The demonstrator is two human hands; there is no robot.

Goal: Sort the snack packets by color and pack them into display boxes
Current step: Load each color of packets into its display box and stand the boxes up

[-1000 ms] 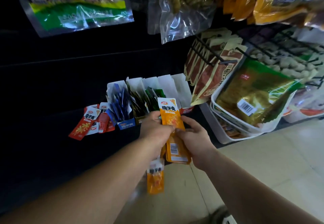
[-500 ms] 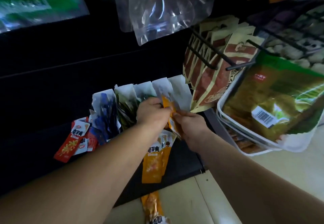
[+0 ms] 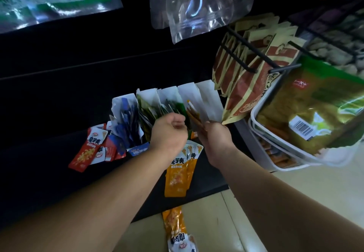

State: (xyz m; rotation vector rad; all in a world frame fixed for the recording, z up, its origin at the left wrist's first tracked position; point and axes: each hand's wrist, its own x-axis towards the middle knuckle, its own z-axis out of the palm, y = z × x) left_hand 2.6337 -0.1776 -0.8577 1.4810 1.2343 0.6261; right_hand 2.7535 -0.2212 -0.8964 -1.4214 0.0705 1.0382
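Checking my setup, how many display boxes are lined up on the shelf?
5, in a row left to right: blue-packet box, olive-packet box, green-packet box, orange-packet box, rightmost box.

Small snack shop, by look of it. Sealed packets [image 3: 244, 94] hung in rows on black wire hooks [image 3: 251, 68]; barcoded bag [image 3: 315, 104] in white basket [image 3: 254, 125]; white display boxes [image 3: 206, 98] lined up on dark shelf [image 3: 39, 182]; pale tiled floor [image 3: 325, 182] below.
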